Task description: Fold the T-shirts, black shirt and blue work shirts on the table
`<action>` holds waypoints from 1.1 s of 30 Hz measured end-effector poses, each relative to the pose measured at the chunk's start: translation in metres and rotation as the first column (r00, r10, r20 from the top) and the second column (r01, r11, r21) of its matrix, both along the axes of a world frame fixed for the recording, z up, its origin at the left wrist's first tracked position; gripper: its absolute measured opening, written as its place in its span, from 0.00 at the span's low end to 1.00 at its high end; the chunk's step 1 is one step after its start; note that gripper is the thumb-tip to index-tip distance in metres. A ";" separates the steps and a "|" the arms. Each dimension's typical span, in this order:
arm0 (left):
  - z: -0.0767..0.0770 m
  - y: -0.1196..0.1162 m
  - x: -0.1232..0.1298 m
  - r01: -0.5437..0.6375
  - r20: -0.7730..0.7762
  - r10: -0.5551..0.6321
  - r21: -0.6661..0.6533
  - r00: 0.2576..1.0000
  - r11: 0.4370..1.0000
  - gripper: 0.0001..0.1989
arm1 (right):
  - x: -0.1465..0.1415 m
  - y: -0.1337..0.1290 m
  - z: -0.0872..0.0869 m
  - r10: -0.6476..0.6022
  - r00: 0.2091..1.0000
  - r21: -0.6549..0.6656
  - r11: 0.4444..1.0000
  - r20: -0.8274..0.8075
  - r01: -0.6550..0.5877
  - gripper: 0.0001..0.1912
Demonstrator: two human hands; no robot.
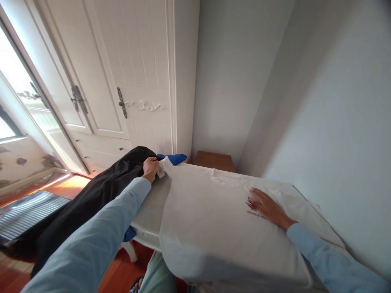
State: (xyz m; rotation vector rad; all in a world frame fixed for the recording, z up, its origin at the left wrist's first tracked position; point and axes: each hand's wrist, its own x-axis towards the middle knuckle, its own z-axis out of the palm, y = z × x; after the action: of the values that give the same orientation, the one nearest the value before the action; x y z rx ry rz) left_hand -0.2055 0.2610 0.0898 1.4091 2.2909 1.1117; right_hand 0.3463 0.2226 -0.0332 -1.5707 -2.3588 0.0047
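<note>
A white T-shirt (207,219) with a small red print lies spread over a white table (152,207), its lower part hanging over the front edge. My left hand (150,168) is closed on the shirt's left sleeve, pulled out toward the table's far left corner. Flat on the shirt's chest rests my right hand (269,206), fingers stretched out and partly covering the print. Black cloth (100,191) lies beside my left hand, draped over the table's left side. Blue cloth (174,158) shows just behind the left hand.
A white wardrobe (143,69) with dark metal handles stands beyond the table. Behind the table is a brown wooden top (215,161), and a grey wall (330,130) rises close on the right. At the lower left, a ribbed grey object (33,211) sits near the reddish floor.
</note>
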 end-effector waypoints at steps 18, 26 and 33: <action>-0.016 -0.014 0.031 0.282 -0.592 -0.380 -0.254 0.711 0.925 0.22 | -0.003 0.001 0.003 0.002 0.999 0.010 1.000 0.036 -0.002 0.41; 0.000 -0.003 0.040 0.104 -0.397 -0.162 -0.164 0.903 0.981 0.17 | -0.004 -0.004 0.000 0.009 0.999 0.050 0.999 0.037 -0.011 0.37; 0.019 0.000 0.000 -0.128 -0.293 0.114 -0.026 0.949 0.991 0.21 | -0.003 -0.005 -0.006 -0.012 1.000 0.059 0.998 0.023 0.011 0.35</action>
State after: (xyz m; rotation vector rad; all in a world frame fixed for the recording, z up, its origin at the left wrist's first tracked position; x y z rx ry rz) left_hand -0.2052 0.2612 0.1092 1.5205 2.6196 0.9298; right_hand 0.3431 0.2176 -0.0391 -1.5654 -2.3453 -0.0851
